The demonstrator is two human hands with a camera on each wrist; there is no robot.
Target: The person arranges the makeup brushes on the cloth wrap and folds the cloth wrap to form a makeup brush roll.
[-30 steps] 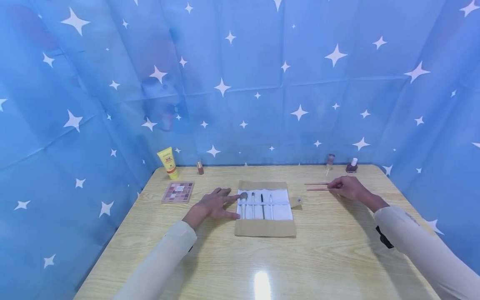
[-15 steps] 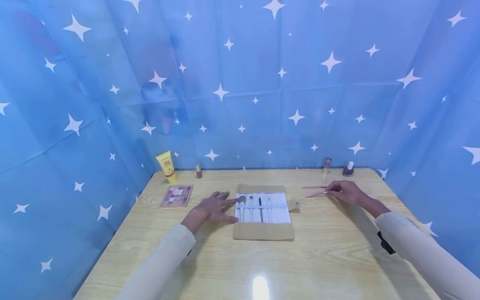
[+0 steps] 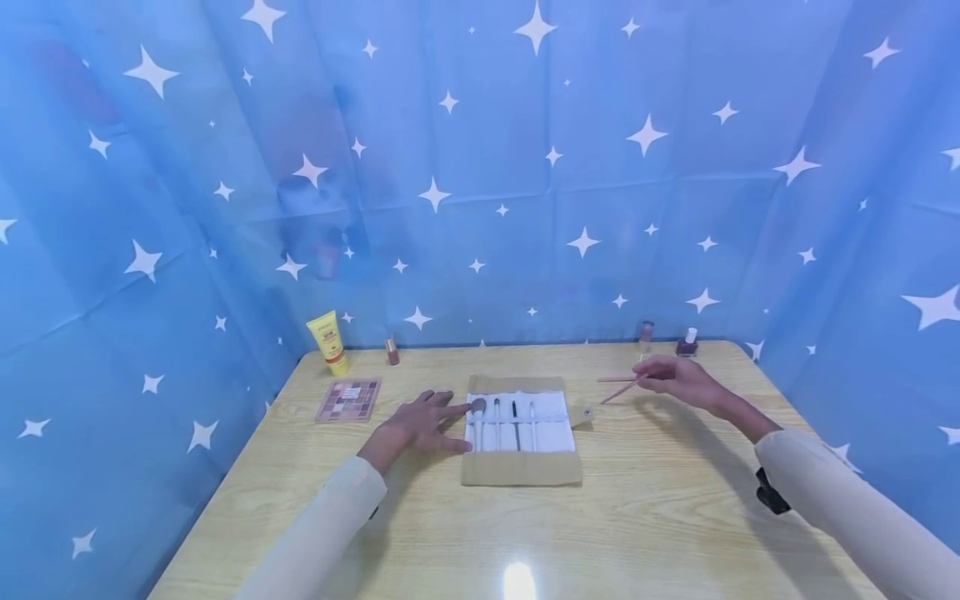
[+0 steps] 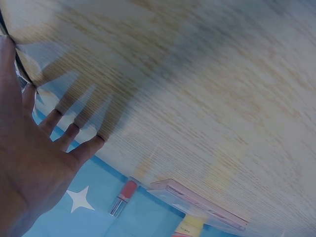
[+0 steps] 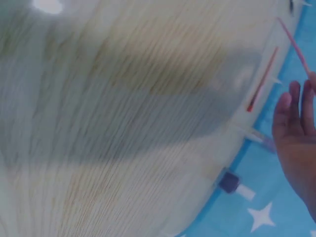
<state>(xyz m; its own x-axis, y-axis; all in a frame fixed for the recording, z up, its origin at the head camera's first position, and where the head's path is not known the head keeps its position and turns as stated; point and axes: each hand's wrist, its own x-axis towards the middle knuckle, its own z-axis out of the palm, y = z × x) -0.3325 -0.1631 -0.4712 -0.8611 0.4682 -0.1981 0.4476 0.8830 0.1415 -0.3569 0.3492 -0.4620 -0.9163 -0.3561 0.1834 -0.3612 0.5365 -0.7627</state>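
Note:
An unfolded tan and white brush roll (image 3: 521, 471) lies mid-table, with several makeup tools in its slots, among them a fluffy brush (image 3: 479, 417) at the left and a dark slim one (image 3: 515, 425). My left hand (image 3: 416, 423) rests with spread fingers at the roll's left edge, its index fingertip right by the fluffy brush. Right of the roll, my right hand (image 3: 678, 381) pinches one end of a thin pink pencil-like stick (image 5: 294, 44), which slants over the table. A second, similar pink stick (image 5: 262, 79) with a red tip lies on the tabletop.
At the back left are a yellow tube (image 3: 328, 342), a small lipstick-like tube (image 3: 392, 352) and an eyeshadow palette (image 3: 348, 400). A dark nail polish bottle (image 3: 687, 343) and a slim tube (image 3: 646, 333) stand at the back right, before a blue star curtain (image 3: 480, 167).
My right hand has lifted one pink stick by its end and swung it from lying parallel to the other to a slant. My left hand stays at the roll; the head view has tilted slightly.

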